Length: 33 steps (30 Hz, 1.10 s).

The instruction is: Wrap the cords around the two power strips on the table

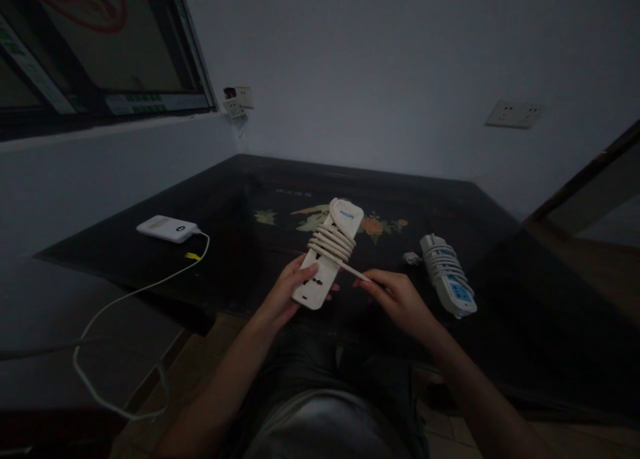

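Head view: my left hand (286, 291) grips the Philips power strip (321, 280), my right hand (400, 299) pinches its cord (356, 272), and slackening either could loosen the coils (332, 243).

Held strip (326, 270) left of tabletop strip (449, 277)

White pwr strip (324, 272) up over the worktop (225, 272), tilted, PHILIPS end pointing away & a bit R. Off-white cord (333, 242) wrapped round its middle, several coils tight tog., free length running straight out, lower R.
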{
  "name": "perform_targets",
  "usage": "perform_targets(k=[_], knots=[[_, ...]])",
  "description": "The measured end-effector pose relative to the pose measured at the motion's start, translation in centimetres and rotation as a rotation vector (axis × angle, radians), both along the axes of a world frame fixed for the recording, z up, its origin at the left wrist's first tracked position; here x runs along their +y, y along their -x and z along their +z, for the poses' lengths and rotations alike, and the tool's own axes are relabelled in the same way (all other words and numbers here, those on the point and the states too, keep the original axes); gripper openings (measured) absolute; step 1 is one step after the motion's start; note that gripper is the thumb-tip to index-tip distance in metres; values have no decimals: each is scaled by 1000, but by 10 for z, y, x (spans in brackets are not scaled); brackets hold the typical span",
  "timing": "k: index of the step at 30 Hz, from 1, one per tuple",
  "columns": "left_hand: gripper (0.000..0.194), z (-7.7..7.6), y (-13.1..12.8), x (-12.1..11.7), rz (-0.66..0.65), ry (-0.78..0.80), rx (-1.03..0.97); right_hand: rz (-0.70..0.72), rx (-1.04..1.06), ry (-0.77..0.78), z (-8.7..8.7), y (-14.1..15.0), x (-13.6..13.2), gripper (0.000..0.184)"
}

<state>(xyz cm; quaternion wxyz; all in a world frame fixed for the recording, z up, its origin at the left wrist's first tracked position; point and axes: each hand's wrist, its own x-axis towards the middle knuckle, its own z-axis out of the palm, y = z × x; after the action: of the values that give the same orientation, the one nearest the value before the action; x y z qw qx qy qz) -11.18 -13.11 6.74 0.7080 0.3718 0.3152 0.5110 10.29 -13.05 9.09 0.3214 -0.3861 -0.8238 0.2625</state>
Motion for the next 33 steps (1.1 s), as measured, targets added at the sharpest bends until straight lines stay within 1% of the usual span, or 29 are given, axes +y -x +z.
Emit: perform_targets(k=[4,5,7,8,10,12,14,16,18,21,24,27,29,31,33], knots=[[40,10,3,-5,-99,62,-143,-38,-2,-124,2,-1,5,21],[40,13,5,-5,-103,82,-183,-45,-3,-136,2,-2,7,21],[38,18,8,-7,-86,108,-254,-23,-16,-107,0,-3,8,25],[37,19,10,-7,-77,111,-280,9,-20,-69,-2,-3,9,28],[35,21,13,-8,-85,106,-312,120,-4,43,-6,-5,8,32],[34,20,15,-9,-134,107,-337,233,55,190,-10,-7,7,36],[32,17,17,-9,-198,130,-377,311,120,354,-13,-10,6,37],[28,13,18,-8,-240,179,-432,368,163,506,-13,-14,7,36],[27,9,19,-6,-249,235,-471,420,180,650,-12,-19,9,35],[26,3,19,-5,-245,261,-459,417,200,799,-13,-28,17,32],[23,1,19,-8,-248,198,-391,320,249,823,-15,-39,26,29],[23,0,19,-9,-206,165,-346,228,372,782,-14,-51,32,29],[26,0,19,-8,-154,201,-347,188,426,728,-11,-57,35,28],[30,-1,19,-7,-120,257,-357,175,414,693,-9,-57,35,26],[33,-3,18,-7,-115,290,-367,189,383,688,-9,-54,35,26]])
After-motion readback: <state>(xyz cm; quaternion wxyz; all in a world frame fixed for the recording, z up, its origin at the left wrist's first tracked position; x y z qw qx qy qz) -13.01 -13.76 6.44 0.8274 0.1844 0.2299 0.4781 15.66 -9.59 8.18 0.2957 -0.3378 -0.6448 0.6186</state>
